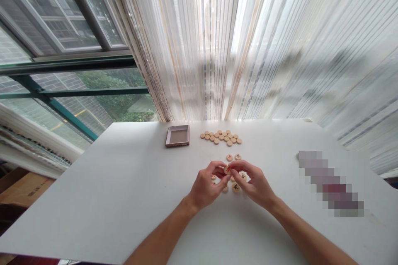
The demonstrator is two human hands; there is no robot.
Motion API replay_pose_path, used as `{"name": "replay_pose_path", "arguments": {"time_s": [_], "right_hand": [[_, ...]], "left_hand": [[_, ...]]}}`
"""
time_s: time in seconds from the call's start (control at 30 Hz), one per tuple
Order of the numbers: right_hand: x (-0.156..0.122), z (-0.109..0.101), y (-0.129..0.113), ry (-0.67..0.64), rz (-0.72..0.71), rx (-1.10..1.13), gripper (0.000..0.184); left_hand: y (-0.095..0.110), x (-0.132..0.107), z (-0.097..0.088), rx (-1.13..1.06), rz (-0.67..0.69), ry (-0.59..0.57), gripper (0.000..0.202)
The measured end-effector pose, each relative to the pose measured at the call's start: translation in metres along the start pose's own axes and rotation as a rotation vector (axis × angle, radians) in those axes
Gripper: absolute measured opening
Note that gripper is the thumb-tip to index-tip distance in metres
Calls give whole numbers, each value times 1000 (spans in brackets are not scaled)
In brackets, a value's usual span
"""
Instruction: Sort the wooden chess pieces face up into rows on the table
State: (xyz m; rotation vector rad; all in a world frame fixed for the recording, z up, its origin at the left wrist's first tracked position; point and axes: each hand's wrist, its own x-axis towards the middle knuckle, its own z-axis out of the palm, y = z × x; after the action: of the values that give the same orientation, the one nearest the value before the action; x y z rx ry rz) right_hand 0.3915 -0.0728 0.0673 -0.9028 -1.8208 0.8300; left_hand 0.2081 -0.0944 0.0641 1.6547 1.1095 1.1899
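Between the fingertips of both hands is a round wooden Chinese chess piece [228, 169] with a red character. My left hand [209, 184] pinches it from the left, and my right hand [252, 180] grips its right side. Below and around my fingers lie several more pieces on the table, partly covered by the hands. One black-marked piece [236, 187] shows plainly beneath the right thumb. Just beyond the hands, a red-marked piece [229, 157] and a black-marked piece [238, 157] lie side by side.
Farther back on the white table [130, 182] lies a group of blank-side-up pieces [220, 135]. An open shallow box [177, 136] stands to their left. A blurred-out long object [331, 184] is on the right. Curtains [199, 49] and a window border the far edge.
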Motion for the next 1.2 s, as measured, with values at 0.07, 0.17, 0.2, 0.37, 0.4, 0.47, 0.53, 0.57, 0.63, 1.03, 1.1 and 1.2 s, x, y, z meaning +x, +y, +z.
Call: {"name": "replay_pose_path", "arguments": {"time_s": [0.07,0.17,0.2,0.37,0.4,0.47,0.53,0.57,0.63,1.03,1.1,1.2], "right_hand": [[0,0,0,-16,7,17,13],[0,-1,1,-32,11,35,15],[0,-1,1,-38,12,41,16],[0,-1,-1,-62,16,49,18],[0,-2,-1,-62,17,47,18],[0,-2,-2,-64,18,46,17],[1,-2,-2,-70,16,45,17],[1,-2,-2,-72,15,44,17],[1,-3,-3,-71,17,37,16],[-2,0,-1,-71,-50,-1,14],[-2,0,-1,-83,-96,-36,17],[-3,2,0,-79,-167,-102,23]], "left_hand": [[1,0,0,-20,-9,-2,28],[2,1,1,-61,-17,-3,29],[1,1,1,-75,-19,-3,29],[1,0,1,-107,-48,-30,31],[2,0,0,-114,-54,-43,31],[3,0,-1,-136,-55,-67,30],[3,1,-2,-160,-46,-82,29],[3,1,-2,-169,-42,-89,29],[3,1,-3,-180,-37,-104,29],[3,2,0,-145,-93,-44,28],[-1,2,1,-144,-92,-27,28],[-5,2,2,-163,-102,-6,28]]}}
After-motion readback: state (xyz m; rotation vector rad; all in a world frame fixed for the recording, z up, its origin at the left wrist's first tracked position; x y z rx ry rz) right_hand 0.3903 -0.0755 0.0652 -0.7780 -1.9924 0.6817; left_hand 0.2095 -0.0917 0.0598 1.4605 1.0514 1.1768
